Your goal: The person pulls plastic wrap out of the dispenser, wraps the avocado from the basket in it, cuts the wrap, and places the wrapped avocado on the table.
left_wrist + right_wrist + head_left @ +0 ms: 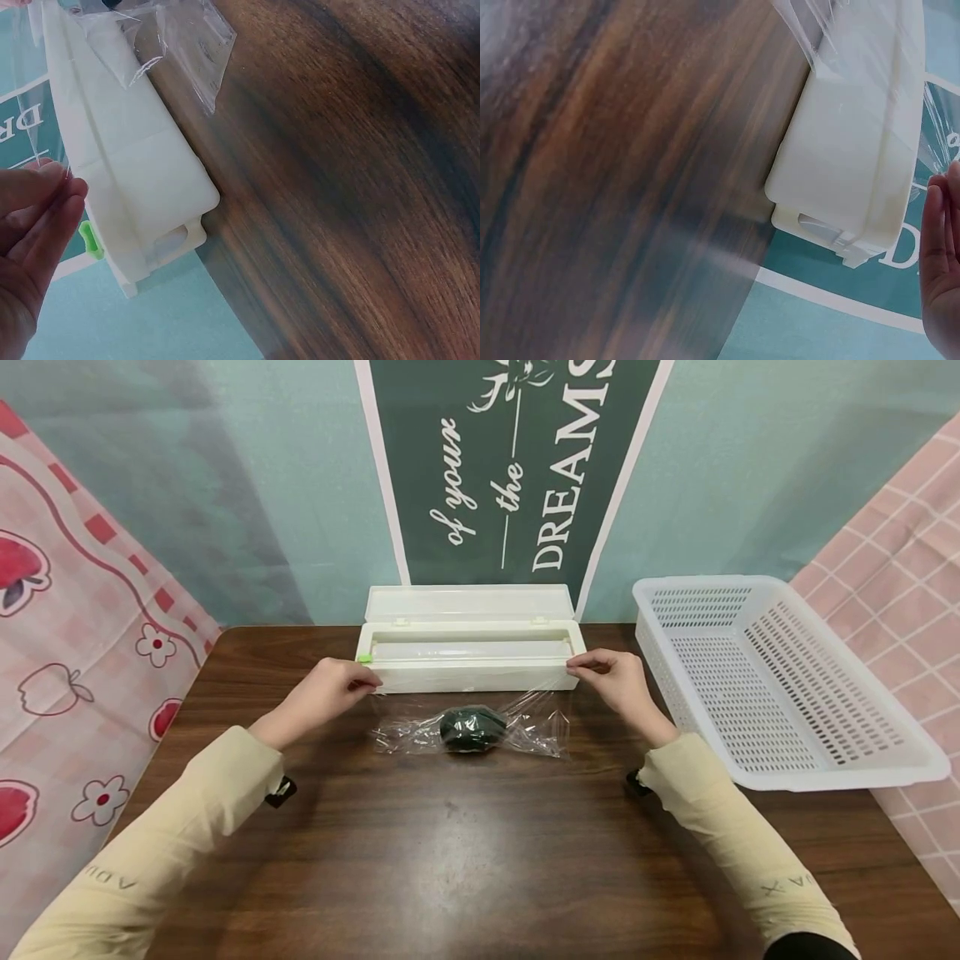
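Note:
A white cling film dispenser [472,677] stands at the back of the table with its lid [468,603] raised. Inside lies a film roll [472,650], and a green slider [365,658] sits at the left end. Clear cling film [536,733] stretches down the dispenser's front and over a dark green, glossy oval item [472,729], perhaps an avocado. At the dispenser's left end my left hand [341,683] pinches the film between thumb and fingers. My right hand [615,681] pinches the film at the right end, its fingertips [935,196] drawing the film into creases.
To the right stands a white perforated plastic basket [780,685], partly over the brown wooden table [450,860]. A teal backdrop [300,485] with a dark lettered panel hangs behind. Patterned cloths [90,693] flank the table.

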`<state>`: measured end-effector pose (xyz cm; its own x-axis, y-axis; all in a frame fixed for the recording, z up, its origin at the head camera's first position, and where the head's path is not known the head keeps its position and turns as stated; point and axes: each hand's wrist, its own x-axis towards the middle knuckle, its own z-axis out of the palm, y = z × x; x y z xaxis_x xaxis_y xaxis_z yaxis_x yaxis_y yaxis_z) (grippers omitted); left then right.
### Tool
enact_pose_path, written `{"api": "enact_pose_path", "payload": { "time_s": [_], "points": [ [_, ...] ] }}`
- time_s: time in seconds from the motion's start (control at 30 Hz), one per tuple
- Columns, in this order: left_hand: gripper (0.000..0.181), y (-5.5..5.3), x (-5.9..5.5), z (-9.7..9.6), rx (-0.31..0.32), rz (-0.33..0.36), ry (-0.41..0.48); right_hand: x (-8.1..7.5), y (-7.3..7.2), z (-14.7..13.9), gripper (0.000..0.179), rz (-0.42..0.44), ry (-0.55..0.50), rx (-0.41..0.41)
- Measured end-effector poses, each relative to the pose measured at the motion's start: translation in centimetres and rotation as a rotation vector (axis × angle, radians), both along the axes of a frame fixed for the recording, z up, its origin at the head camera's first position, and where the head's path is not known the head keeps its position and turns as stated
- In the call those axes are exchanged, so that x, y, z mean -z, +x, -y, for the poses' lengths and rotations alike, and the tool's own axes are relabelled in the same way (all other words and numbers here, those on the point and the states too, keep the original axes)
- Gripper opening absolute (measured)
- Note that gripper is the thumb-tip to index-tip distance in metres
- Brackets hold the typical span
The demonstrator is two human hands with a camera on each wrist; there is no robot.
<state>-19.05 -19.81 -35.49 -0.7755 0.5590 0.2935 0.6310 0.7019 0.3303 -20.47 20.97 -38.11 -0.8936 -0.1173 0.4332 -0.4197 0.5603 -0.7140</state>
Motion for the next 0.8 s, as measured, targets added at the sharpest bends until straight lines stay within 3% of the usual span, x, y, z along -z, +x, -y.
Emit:
{"api": "enact_pose_path", "payload": {
  "time_s": [0.4, 0.7, 0.8],
  "points": [
    [0.010, 0.3, -0.4, 0.2, 0.015, 0.010, 0.007, -0.2, 0.9, 0.2, 0.008, -0.074, 0.031, -0.008],
    [0.013, 0.9, -0.4, 0.4, 0.075, -0.035, 0.041, -0.9, 1.7, 0.4, 0.010, -0.063, 0.028, -0.049],
    [0.013, 1.1, -0.5, 0.6, 0.077, -0.020, 0.030, -1.0, 1.8, 0.2, 0.010, -0.071, 0.034, -0.063]
  ]
}}
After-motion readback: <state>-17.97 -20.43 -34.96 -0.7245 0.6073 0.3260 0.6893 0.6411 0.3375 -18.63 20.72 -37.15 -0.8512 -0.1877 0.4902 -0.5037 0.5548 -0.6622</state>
